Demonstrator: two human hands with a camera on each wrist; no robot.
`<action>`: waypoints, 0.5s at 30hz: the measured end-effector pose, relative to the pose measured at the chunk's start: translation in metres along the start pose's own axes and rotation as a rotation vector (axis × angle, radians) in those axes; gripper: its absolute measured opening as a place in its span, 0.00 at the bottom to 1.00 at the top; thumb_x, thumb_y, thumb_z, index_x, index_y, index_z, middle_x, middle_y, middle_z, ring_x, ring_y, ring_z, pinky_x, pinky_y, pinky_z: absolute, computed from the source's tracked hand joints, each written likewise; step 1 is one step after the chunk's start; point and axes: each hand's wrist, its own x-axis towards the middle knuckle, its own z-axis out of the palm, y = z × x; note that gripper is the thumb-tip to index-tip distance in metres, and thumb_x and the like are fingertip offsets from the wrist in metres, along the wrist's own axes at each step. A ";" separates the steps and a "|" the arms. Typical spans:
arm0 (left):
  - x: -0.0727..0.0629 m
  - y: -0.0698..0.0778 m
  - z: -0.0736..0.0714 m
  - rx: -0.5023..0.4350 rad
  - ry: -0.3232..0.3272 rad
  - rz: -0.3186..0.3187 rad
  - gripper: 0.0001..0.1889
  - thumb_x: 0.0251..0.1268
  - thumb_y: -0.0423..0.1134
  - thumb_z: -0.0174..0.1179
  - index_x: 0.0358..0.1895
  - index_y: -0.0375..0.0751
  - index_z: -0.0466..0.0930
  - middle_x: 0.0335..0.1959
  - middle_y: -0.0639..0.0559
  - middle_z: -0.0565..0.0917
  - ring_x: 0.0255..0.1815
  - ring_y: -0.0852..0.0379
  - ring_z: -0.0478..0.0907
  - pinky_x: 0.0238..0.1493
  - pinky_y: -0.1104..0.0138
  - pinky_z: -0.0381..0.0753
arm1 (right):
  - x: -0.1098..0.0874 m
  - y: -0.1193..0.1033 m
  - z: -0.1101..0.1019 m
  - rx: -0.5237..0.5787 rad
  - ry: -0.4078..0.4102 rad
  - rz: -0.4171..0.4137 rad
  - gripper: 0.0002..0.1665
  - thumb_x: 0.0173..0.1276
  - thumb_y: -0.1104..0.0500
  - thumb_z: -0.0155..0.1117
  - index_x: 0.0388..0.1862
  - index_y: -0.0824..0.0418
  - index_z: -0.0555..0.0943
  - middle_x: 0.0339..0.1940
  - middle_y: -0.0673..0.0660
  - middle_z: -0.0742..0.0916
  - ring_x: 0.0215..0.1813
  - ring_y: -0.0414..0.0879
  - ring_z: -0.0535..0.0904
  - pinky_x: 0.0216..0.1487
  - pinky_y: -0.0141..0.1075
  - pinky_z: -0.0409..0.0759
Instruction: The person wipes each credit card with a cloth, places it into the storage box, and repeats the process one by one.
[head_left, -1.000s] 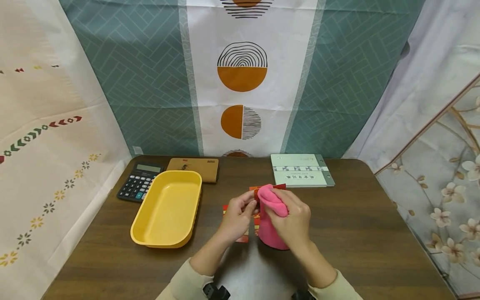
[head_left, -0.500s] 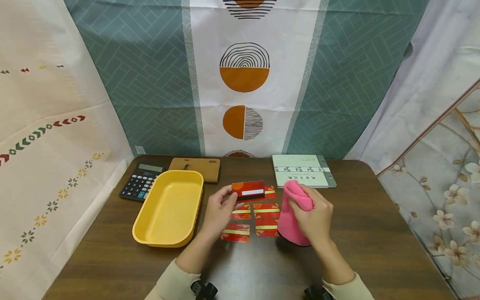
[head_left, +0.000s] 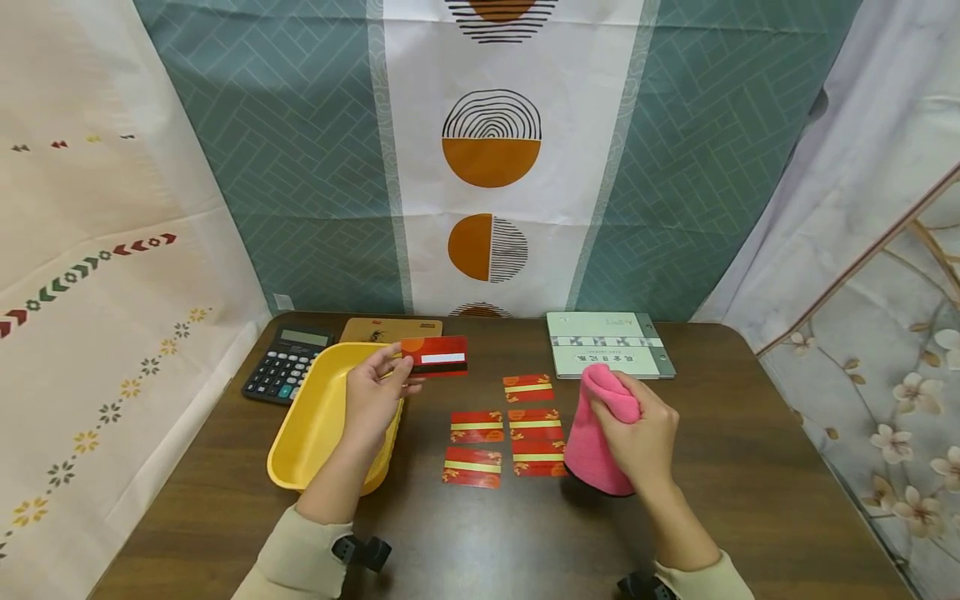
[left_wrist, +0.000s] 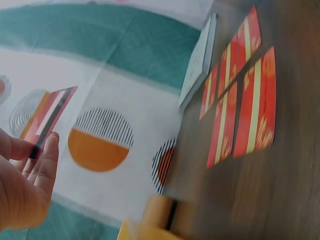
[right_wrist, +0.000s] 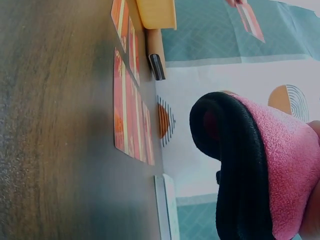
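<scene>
My left hand (head_left: pixel 372 396) pinches a red card (head_left: pixel 442 352) with a white strip and a dark stripe, held up by the right rim of the yellow tray (head_left: pixel 279 467). In the left wrist view the card (left_wrist: pixel 49 120) sits between thumb and fingers. A folded pink cloth (head_left: pixel 592 446) with a dark edge is gripped by my right hand (head_left: pixel 647 429), raised over the table. The right wrist view shows the cloth (right_wrist: pixel 287 155) hanging in a fold, most of the hand out of frame. Between the hands, several red cards with yellow stripes (head_left: pixel 471 467) lie in two columns.
A black calculator (head_left: pixel 288 364) lies left of the tray, and a brown notebook (head_left: pixel 393 328) is behind it. At the back right is a pale green book (head_left: pixel 607 346). Patterned cloth (head_left: pixel 322 167) hangs behind the wooden table (head_left: pixel 720 467).
The left hand has carried the red card leftward from beside the cloth to over the tray's edge. The right hand has moved right with the pink cloth, uncovering the cards on the table.
</scene>
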 end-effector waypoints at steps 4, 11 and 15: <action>0.009 0.001 -0.018 0.006 0.011 -0.032 0.22 0.74 0.35 0.60 0.69 0.36 0.74 0.58 0.35 0.82 0.38 0.58 0.88 0.42 0.67 0.88 | 0.000 0.000 0.000 0.009 -0.021 0.027 0.25 0.51 0.67 0.82 0.51 0.67 0.87 0.44 0.63 0.90 0.39 0.57 0.86 0.41 0.12 0.74; 0.027 -0.003 -0.050 0.023 -0.002 -0.063 0.23 0.77 0.33 0.55 0.72 0.34 0.70 0.60 0.34 0.79 0.36 0.65 0.86 0.44 0.67 0.87 | -0.002 0.004 -0.001 0.021 -0.036 0.067 0.25 0.52 0.67 0.81 0.52 0.66 0.86 0.44 0.63 0.90 0.38 0.53 0.86 0.39 0.13 0.75; 0.039 -0.013 -0.067 0.082 0.018 -0.071 0.22 0.79 0.32 0.52 0.72 0.34 0.70 0.59 0.30 0.79 0.35 0.64 0.86 0.44 0.68 0.87 | -0.002 0.007 -0.001 0.026 -0.048 0.074 0.25 0.53 0.66 0.81 0.52 0.65 0.87 0.43 0.62 0.90 0.38 0.52 0.85 0.39 0.13 0.76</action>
